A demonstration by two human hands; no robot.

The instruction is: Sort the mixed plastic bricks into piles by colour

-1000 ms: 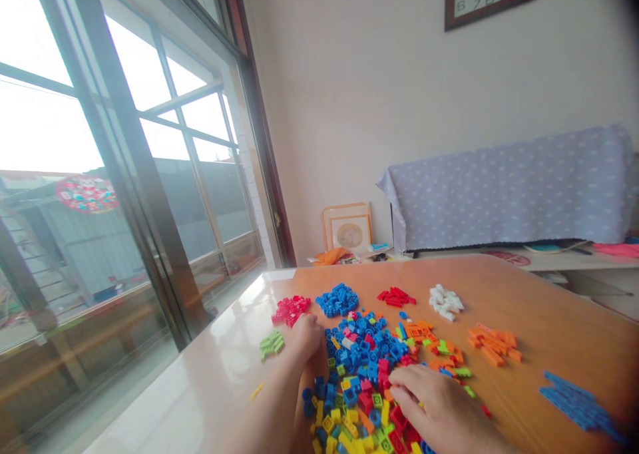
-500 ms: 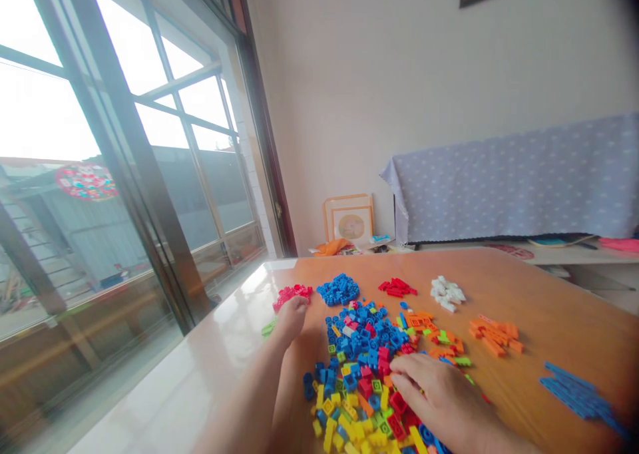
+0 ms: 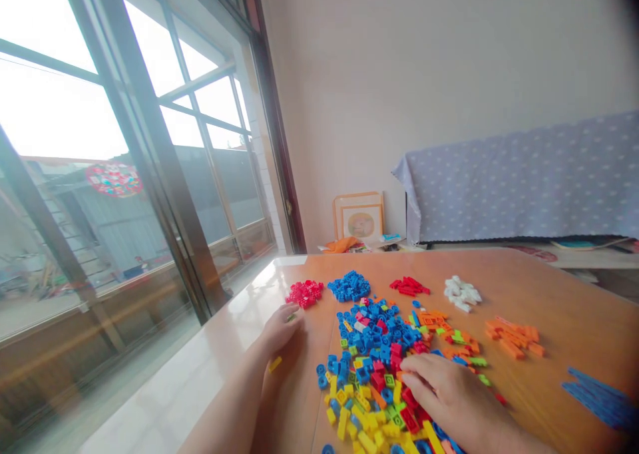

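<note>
At the left of the table, my left hand (image 3: 280,326) is low over the wood with its fingers curled, and a bit of green toy brick (image 3: 291,317) shows between thumb and fingers. A yellow brick (image 3: 275,364) lies just below that hand, beside the wrist. My right hand (image 3: 444,387) rests at the right side of a mixed pile of toy bricks (image 3: 372,357), fingers bent and pressed together. Its fingertips are next to some red bricks (image 3: 396,355); what they pinch, if anything, is hidden.
Sorted heaps stand farther back: pink bricks (image 3: 305,293), blue bricks (image 3: 349,285), red pieces (image 3: 409,285) and white pieces (image 3: 462,293). To the right lie orange pieces (image 3: 514,336) and long blue pieces (image 3: 596,397). Windows (image 3: 150,174) border the table's left side.
My left hand has drawn back from the pink heap toward me, over the spot where green bricks lay. The yellow brick now shows. My right hand stays by the pile; the view has turned slightly left.
</note>
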